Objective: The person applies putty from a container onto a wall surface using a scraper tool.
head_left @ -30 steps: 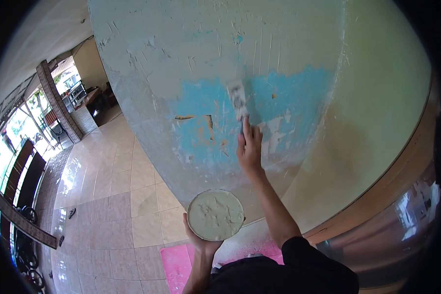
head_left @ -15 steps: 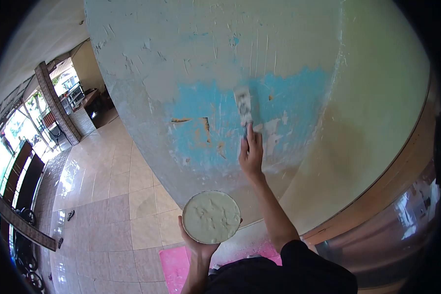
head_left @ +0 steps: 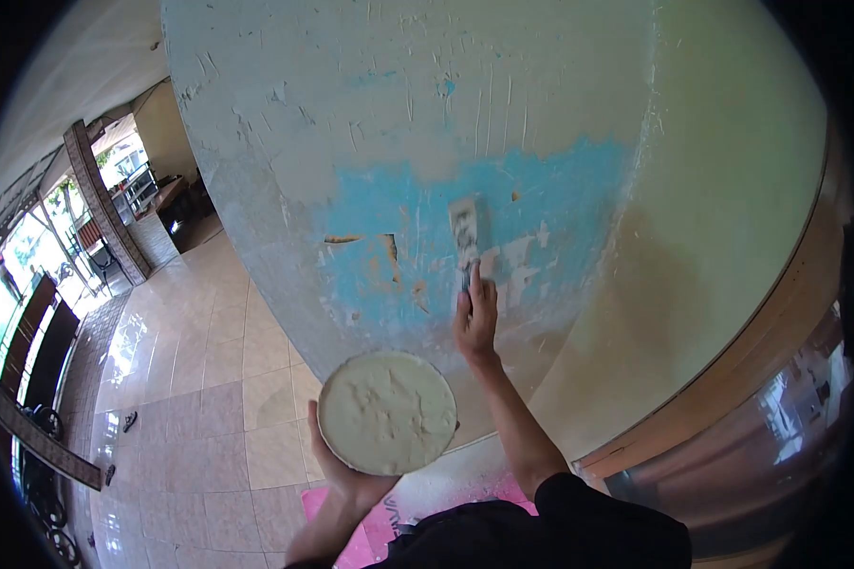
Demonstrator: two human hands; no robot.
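Note:
A putty knife is gripped by its handle in my right hand, its broad blade up against the wall. Behind the blade is a bare blue patch, ringed by pale grey filler and marked with chipped brown spots. Lower down, my left hand supports a round container from below and the side. Pale, lumpy putty fills it almost to the rim. The fingers under the container are mostly hidden.
Glossy floor tiles stretch away on the left, past a pillar and a dark bench. A pink sheet lies at my feet. To the right, a wooden edge borders the wall above a brownish shiny surface.
My right hand and the putty knife have moved down the wall. My left hand has brought the putty container up and leftward, closer to the camera.

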